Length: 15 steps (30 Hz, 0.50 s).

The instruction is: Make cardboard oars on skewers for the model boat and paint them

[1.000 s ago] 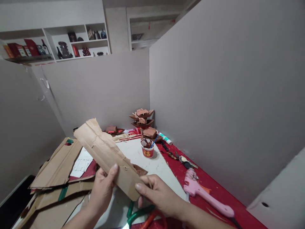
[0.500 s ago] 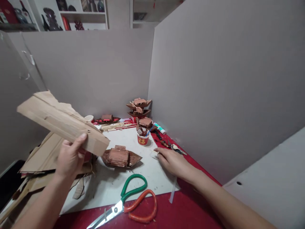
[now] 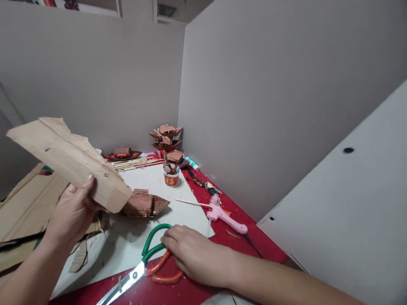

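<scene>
My left hand point(image 3: 76, 207) pinches the cardboard piece point(image 3: 74, 159), raised aslant, thumb across its face. Scissors point(image 3: 135, 275) lie blades to lower left; behind them, a brown model boat point(image 3: 141, 205), partly hidden by the cardboard piece, rests on the white sheet point(image 3: 189, 214). My right hand point(image 3: 190, 254), fingers bent, covers the scissors' handles; I cannot tell whether it grips. Farther right lies the pink glue gun point(image 3: 227, 218).

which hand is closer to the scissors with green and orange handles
Right: the right hand is at the handles of the scissors; the left hand is farther off, up and left of them in view, holding a cardboard piece.
</scene>
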Tool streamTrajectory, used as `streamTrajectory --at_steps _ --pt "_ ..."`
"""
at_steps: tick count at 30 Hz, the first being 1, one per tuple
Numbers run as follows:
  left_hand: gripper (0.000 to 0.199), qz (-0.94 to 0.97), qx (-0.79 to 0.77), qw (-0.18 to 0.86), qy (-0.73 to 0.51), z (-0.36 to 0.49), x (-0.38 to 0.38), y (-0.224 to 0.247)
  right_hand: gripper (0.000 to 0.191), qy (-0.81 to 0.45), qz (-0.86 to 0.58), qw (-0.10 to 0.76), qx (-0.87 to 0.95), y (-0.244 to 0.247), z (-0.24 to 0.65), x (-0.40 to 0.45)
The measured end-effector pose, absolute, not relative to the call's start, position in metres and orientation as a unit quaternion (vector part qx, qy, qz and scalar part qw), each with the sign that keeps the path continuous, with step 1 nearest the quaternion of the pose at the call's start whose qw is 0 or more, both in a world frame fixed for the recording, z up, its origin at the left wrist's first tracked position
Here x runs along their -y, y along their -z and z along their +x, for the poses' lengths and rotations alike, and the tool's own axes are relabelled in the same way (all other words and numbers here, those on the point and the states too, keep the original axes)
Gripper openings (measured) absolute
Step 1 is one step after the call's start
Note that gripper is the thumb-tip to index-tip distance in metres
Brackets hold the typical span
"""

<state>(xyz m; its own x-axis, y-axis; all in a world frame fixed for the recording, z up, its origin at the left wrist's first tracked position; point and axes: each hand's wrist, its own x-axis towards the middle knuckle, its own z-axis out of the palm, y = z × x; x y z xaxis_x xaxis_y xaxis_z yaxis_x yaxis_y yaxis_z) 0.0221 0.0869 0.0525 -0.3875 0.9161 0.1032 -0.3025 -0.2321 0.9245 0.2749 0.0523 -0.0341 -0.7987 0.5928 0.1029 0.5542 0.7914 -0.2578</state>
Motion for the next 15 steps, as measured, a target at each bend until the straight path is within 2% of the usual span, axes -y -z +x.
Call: streamTrajectory --at_steps 2,7,12,15 --pt "0.034 0.363 -0.449 0.461 -0.674 0.023 -0.087 -0.048 0.017 -0.052 -0.295 0.065 0.952 0.036 0.27 -0.049" --pt "0.039 0.408 -0.474 0.445 -0.642 0.021 -0.081 -0.049 0.013 0.038 -0.256 0.005 0.966 0.031 0.261 -0.048" --pt "0.032 0.425 -0.468 0.442 -0.637 0.006 -0.079 -0.058 0.021 -0.081 -0.266 -0.054 0.959 0.022 0.26 -0.043" --pt "0.024 0.433 -0.43 0.44 -0.659 -0.002 -0.078 -0.064 0.023 -0.178 -0.307 -0.011 0.935 0.022 0.275 -0.039"
